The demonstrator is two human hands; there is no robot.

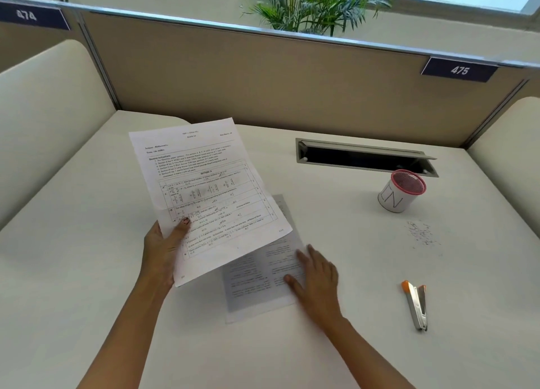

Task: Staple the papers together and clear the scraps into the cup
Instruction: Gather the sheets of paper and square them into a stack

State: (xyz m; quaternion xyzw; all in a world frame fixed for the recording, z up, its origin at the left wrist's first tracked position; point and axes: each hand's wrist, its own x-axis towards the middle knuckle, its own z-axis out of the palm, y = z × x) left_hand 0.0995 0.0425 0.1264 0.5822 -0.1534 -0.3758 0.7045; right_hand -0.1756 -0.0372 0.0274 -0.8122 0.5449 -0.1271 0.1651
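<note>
My left hand [163, 250] pinches the lower left edge of a printed test sheet [204, 190] and holds it lifted and tilted above the desk. Under it a second printed sheet [257, 274] lies flat on the white desk [87, 257]. My right hand [315, 277] rests on that sheet's right edge with its fingers straight. An orange-tipped metal stapler [417, 305] lies on the desk to the right of my right hand. A small scatter of grey scraps [420, 232] lies beyond it. Behind the scraps stands a white cup [400, 191] with a red mesh rim.
An open cable slot [362, 157] with a raised flap is set into the desk behind the cup. Beige partition walls [263, 76] close the desk at the back and both sides. A potted palm [312, 5] stands behind the partition.
</note>
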